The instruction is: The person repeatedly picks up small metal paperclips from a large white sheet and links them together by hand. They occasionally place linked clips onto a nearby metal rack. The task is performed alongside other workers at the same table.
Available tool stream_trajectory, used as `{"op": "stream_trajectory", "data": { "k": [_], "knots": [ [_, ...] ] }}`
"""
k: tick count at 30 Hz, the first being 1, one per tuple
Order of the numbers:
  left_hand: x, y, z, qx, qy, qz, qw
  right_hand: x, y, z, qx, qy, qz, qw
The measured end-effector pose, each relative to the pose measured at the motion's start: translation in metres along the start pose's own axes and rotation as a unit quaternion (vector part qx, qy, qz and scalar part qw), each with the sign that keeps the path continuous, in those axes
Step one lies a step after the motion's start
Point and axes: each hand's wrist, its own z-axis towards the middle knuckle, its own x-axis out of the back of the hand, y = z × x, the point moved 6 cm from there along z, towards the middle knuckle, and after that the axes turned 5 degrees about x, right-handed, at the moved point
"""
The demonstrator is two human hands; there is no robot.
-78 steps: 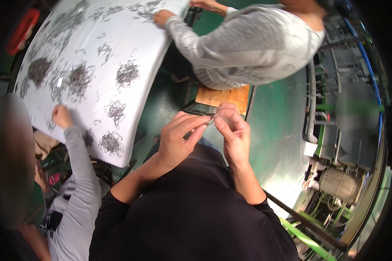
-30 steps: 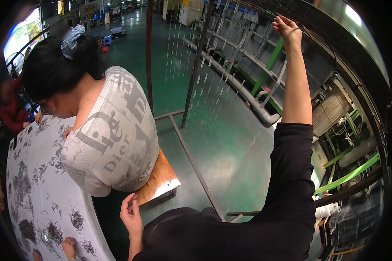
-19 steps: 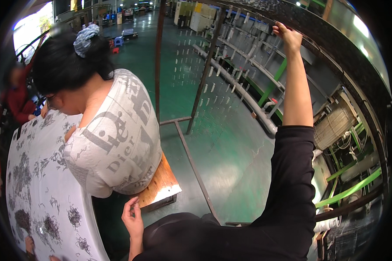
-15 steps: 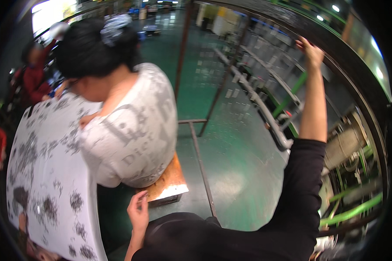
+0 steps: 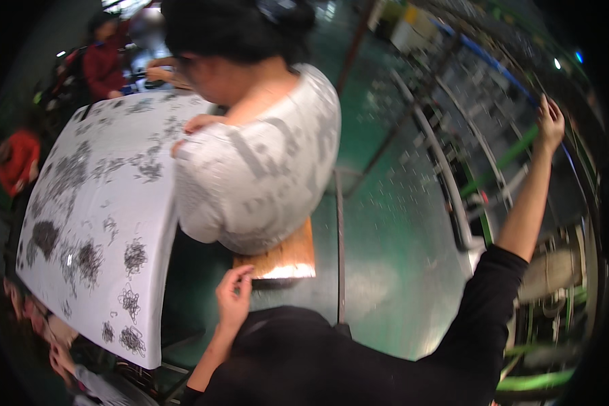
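My left hand (image 5: pixel 233 296) is low at the centre, in front of the wooden stool (image 5: pixel 287 254) where a person sits. Its thumb and fingertips come together in a pinch; a tiny dark thing may be between them, too small to name. My right hand (image 5: pixel 551 125) is raised at the far right on an outstretched arm, close to a dark overhead frame (image 5: pixel 599 183). Its fingers point upward and are blurred, so I cannot make out a hold. Left of the stool stands a white-topped table (image 5: pixel 118 203) with piles of small dark loop-like pieces (image 5: pixel 134 257).
The seated person (image 5: pixel 271 162) in a white printed shirt leans over the table close ahead. Other people in red (image 5: pixel 105 68) and orange (image 5: pixel 20 159) are at its far and left sides; hands (image 5: pixel 61 358) show at the near-left corner. Metal posts (image 5: pixel 340 250) and pipes (image 5: pixel 446 162) are on the right.
The view has swung left, so the table and seated person appear farther right and more of the table shows. My right arm stays raised; my left hand keeps its pinch.
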Motion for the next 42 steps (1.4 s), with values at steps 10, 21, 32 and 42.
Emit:
{"op": "stream_trajectory", "data": {
  "k": [10, 21, 32, 42],
  "knots": [
    [0.052, -0.06, -0.033, 0.149, 0.004, 0.081, 0.986, 0.048, 0.164, -0.407, -0.292, -0.012, -0.031, 0.956],
    [0.059, -0.058, -0.05, 0.158, 0.042, 0.105, 0.981, 0.023, 0.248, -0.618, -0.497, -0.149, -0.169, 0.838],
    [0.06, -0.06, -0.055, 0.158, 0.043, 0.085, 0.983, -0.002, 0.223, -0.636, -0.407, -0.126, -0.084, 0.901],
    [0.069, -0.061, -0.061, 0.128, 0.033, 0.099, 0.986, 0.014, 0.142, -0.61, -0.37, -0.088, -0.147, 0.913]
  ]
}}
